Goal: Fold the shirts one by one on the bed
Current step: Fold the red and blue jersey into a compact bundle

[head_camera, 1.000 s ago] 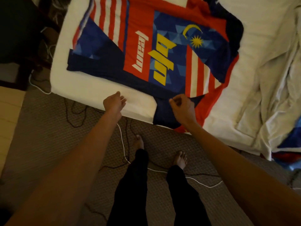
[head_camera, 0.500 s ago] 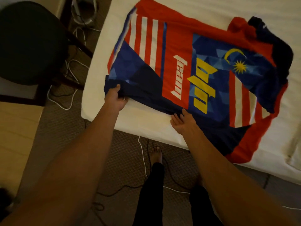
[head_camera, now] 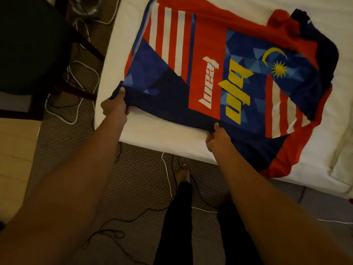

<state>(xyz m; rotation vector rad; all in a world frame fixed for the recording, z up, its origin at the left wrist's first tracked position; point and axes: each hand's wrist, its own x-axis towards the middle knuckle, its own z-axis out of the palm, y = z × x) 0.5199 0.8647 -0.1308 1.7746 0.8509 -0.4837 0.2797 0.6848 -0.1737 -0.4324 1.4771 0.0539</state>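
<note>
Off to the far left, a dark round chair (head_camera: 28, 44) stands on the carpet (head_camera: 137, 190) just beside the bed's corner. One of its legs slants toward the mattress, and white cables (head_camera: 76, 113) loop on the floor under and around it. A pale wooden surface (head_camera: 13, 150) shows at the left edge below the chair. Next comes the left hand (head_camera: 114, 107), over the near side of the white bed (head_camera: 162, 136). Its fingers are curled under the shirt's dark near-left corner with the thumb on top, gripping the cloth. The shirt (head_camera: 206, 60) lies spread across the bed, red and blue with white stripes, yellow lettering and a yellow crescent and star. Its far-right part bunches into dark folds, and a red-edged navy part reaches the bed's near edge on the right. Along the shirt's dark near edge, well apart from the left hand, the right hand (head_camera: 216, 138) pinches the cloth, thumb on top and fingers tucked beneath. The edge runs straight between the two hands. Both forearms (head_camera: 76, 188) cross the foreground and hide much of the carpet. Between them are legs in black trousers (head_camera: 177, 226) and a bare foot (head_camera: 182, 173), with a thin dark cord (head_camera: 107, 232) trailing nearby. At the far right, rumpled white bedding (head_camera: 342, 153) lies heaped on the bed.
</note>
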